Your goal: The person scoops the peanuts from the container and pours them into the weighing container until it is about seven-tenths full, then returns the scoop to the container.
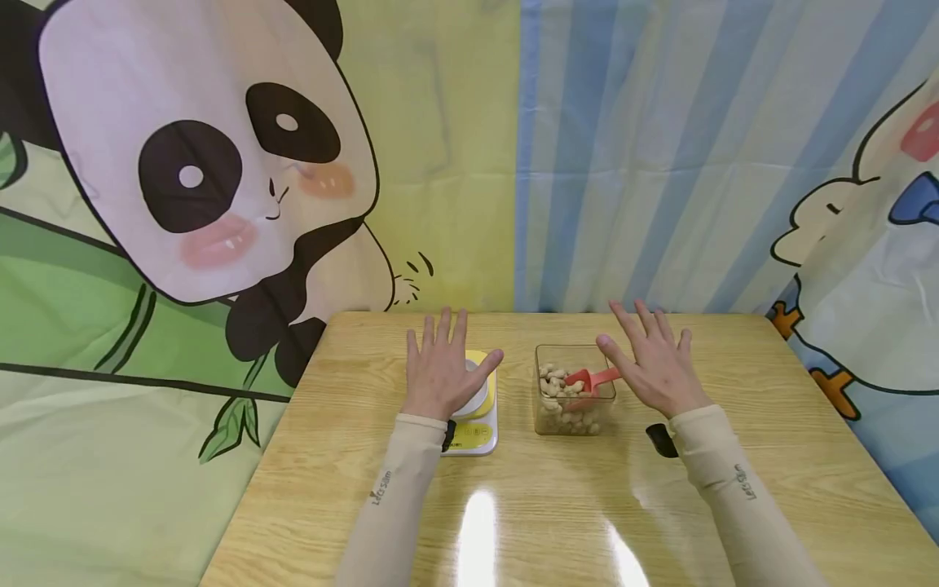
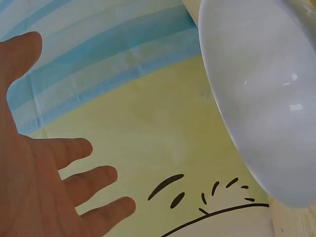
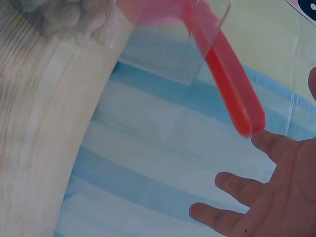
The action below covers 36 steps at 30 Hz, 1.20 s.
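Note:
My left hand (image 1: pixel 440 379), fingers spread and straight, is over a yellow and white kitchen scale (image 1: pixel 477 440) and covers part of it. On the scale sits a white bowl (image 2: pixel 261 98), large at the right of the left wrist view. My right hand (image 1: pixel 660 371) is spread beside a clear square container (image 1: pixel 575 416) of peanuts (image 1: pixel 561 387). A red scoop (image 1: pixel 587 379) lies in the peanuts, its handle (image 3: pixel 237 89) sticking out over the rim toward that hand. In the right wrist view one fingertip overlaps the handle's end. Neither hand grips anything.
Everything stands on a light wooden table (image 1: pixel 557 522). Behind it hangs a curtain (image 1: pixel 455 163) printed with a panda and blue stripes, reaching down to the table's back edge. A black wrist device (image 1: pixel 662 440) shows by the right sleeve.

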Each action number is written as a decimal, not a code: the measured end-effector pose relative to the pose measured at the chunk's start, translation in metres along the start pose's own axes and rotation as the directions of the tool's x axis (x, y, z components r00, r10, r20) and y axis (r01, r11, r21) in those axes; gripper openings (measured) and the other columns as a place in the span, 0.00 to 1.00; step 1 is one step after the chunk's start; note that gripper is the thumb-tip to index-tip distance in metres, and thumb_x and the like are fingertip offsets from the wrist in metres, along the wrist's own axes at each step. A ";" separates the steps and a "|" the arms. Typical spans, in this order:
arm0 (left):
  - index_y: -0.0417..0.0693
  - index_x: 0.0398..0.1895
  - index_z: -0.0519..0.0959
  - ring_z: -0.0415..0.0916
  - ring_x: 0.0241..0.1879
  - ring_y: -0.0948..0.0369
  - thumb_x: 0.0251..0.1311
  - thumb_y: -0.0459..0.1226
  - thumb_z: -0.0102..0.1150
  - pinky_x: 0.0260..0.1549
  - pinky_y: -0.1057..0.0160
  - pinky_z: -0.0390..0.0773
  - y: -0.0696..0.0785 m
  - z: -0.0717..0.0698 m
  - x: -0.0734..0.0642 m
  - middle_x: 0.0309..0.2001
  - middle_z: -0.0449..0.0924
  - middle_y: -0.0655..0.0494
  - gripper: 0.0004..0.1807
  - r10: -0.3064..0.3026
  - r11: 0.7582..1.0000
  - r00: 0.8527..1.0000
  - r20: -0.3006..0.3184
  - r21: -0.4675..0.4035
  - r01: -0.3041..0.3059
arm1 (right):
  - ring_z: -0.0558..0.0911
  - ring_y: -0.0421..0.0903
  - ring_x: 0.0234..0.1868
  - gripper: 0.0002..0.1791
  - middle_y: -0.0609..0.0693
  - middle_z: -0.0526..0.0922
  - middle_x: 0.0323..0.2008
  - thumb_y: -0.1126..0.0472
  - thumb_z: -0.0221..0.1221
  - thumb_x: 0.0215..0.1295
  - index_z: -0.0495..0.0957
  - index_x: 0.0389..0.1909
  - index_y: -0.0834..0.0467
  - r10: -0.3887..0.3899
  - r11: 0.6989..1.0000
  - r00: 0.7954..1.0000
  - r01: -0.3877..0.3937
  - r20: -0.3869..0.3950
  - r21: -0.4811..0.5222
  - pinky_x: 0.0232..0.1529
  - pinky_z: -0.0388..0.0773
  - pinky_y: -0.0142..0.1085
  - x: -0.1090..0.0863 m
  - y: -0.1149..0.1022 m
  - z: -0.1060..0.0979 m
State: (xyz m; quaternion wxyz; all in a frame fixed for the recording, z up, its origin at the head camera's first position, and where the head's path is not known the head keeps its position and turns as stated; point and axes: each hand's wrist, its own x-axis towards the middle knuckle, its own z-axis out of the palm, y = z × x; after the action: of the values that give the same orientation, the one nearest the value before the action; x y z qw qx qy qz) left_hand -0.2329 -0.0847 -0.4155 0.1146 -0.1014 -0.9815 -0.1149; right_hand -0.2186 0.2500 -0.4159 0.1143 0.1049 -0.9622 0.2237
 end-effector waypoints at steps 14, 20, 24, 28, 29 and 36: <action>0.47 0.82 0.51 0.48 0.78 0.49 0.64 0.74 0.38 0.76 0.42 0.44 0.003 0.015 0.005 0.80 0.52 0.51 0.54 0.189 0.968 0.982 0.011 -0.170 -0.185 | 0.58 0.68 0.73 0.36 0.62 0.56 0.77 0.38 0.48 0.77 0.52 0.81 0.40 -0.093 0.995 0.996 0.094 -0.009 0.035 0.63 0.49 0.74 0.000 0.013 -0.010; 0.47 0.82 0.50 0.45 0.79 0.51 0.63 0.75 0.36 0.77 0.46 0.42 0.007 0.024 0.006 0.80 0.51 0.53 0.56 0.261 0.946 0.963 0.073 -0.219 -0.239 | 0.60 0.68 0.72 0.36 0.62 0.60 0.75 0.40 0.50 0.77 0.51 0.81 0.39 -0.127 0.991 0.992 0.127 0.007 0.044 0.68 0.49 0.70 -0.002 0.018 -0.014; 0.50 0.83 0.48 0.44 0.79 0.54 0.62 0.77 0.36 0.77 0.49 0.42 0.012 0.031 0.006 0.80 0.50 0.55 0.56 0.287 0.938 0.952 0.107 -0.233 -0.256 | 0.62 0.68 0.71 0.37 0.62 0.62 0.74 0.40 0.51 0.77 0.51 0.81 0.40 -0.125 0.991 0.992 0.123 0.036 0.052 0.69 0.50 0.68 -0.006 0.021 -0.017; 0.53 0.83 0.47 0.44 0.79 0.56 0.60 0.77 0.37 0.77 0.51 0.41 0.017 0.037 0.008 0.80 0.50 0.56 0.57 0.302 0.932 0.944 0.135 -0.248 -0.263 | 0.62 0.68 0.71 0.38 0.63 0.62 0.74 0.39 0.51 0.76 0.50 0.81 0.41 -0.116 0.992 0.990 0.112 0.075 0.051 0.70 0.49 0.68 -0.009 0.024 -0.019; 0.54 0.83 0.47 0.44 0.79 0.56 0.60 0.78 0.37 0.77 0.51 0.41 0.018 0.039 0.009 0.80 0.50 0.56 0.57 0.307 0.930 0.942 0.139 -0.255 -0.266 | 0.61 0.68 0.72 0.38 0.63 0.61 0.75 0.39 0.51 0.76 0.50 0.81 0.42 -0.115 0.993 0.990 0.111 0.084 0.051 0.70 0.49 0.69 -0.010 0.025 -0.019; 0.56 0.83 0.48 0.45 0.79 0.56 0.55 0.80 0.39 0.77 0.51 0.41 0.026 0.053 0.016 0.80 0.51 0.60 0.59 0.341 0.913 0.927 0.154 -0.288 -0.288 | 0.61 0.68 0.72 0.40 0.63 0.60 0.75 0.39 0.51 0.76 0.47 0.82 0.41 -0.121 0.991 0.978 0.109 0.172 0.078 0.66 0.57 0.71 -0.012 0.031 -0.024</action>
State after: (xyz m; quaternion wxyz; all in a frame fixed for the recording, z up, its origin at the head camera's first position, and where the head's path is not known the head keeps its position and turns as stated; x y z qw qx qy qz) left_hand -0.2528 -0.0442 -0.4563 0.0179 -0.2840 -0.9350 -0.2118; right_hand -0.2108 0.2897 -0.4110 0.0379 0.1835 -0.9527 0.2395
